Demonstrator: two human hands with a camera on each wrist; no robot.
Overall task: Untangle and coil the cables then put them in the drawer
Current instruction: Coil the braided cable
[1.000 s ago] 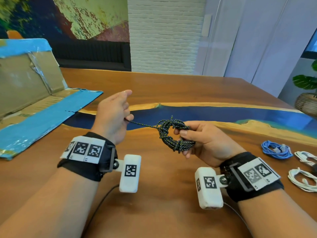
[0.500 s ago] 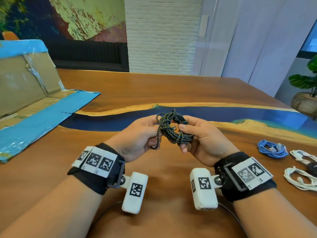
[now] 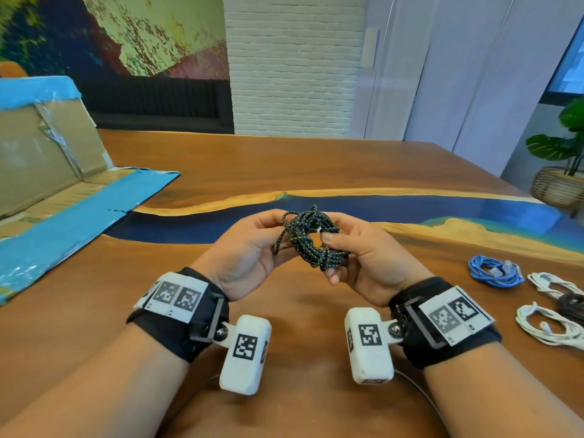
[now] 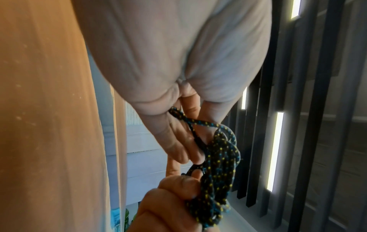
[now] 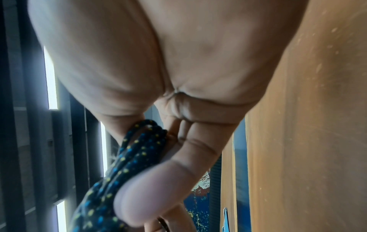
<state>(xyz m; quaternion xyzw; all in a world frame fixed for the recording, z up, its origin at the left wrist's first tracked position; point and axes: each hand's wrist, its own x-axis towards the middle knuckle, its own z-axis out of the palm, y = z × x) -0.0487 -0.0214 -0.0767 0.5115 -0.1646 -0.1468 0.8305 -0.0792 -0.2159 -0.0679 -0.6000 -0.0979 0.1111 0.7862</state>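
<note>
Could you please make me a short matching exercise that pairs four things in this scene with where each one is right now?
Things
1. black speckled cable
2. blue cable
3. white cables
4. cardboard box

Places
A. lying coiled on the table, to the person's right
B. held above the table between the left hand and the right hand
C. far left of the table, flaps open
D. near the table's right edge, past the blue coil

Pairs: 1-B, 2-A, 3-D, 4-C
</note>
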